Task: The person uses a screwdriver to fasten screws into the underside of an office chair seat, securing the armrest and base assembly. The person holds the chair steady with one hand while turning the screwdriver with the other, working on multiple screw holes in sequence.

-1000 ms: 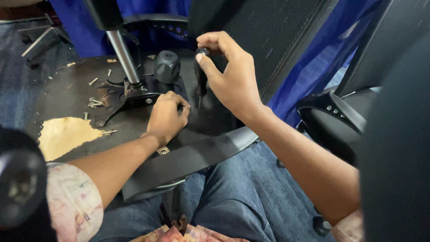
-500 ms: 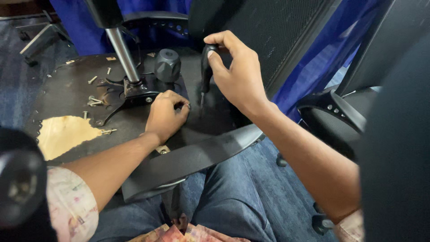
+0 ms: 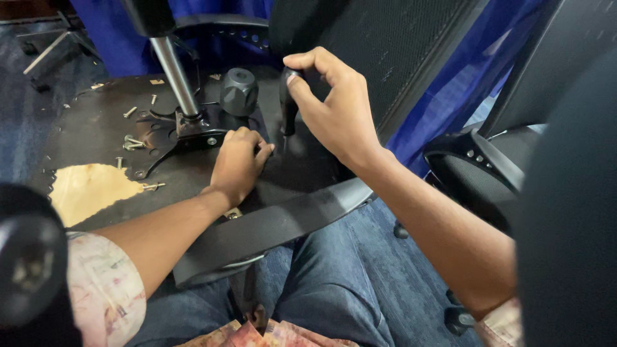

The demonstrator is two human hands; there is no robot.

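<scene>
Blue fabric hangs behind the work, grey-blue carpet (image 3: 385,283) underfoot. Across my denim lap lies an upturned chair seat (image 3: 96,128): matte black underside, one patch torn back to pale bare wood (image 3: 87,189). Bolted to it is a black stamped-metal mechanism plate (image 3: 186,132) with a polished steel gas cylinder (image 3: 173,71) rising tilted out of it, and beside that a chunky faceted black knob (image 3: 238,90). Loose silvery screws (image 3: 132,142) lie scattered left of the plate. Curved smooth black plastic armrest (image 3: 276,222) runs along the seat's near edge; black mesh chair back (image 3: 366,51) stands behind.

My right hand (image 3: 337,109) has fingers curled shut round the black handle of a screwdriver (image 3: 287,103), held upright, shaft pointing down at the seat just right of the plate; tip is in shadow, can't tell whether it's seated in a fastener. My left hand (image 3: 236,164) rests knuckles-up on the seat near the shaft, fingers bent in a loose fist, fingertips at the plate's edge; can't tell if it pinches anything
</scene>
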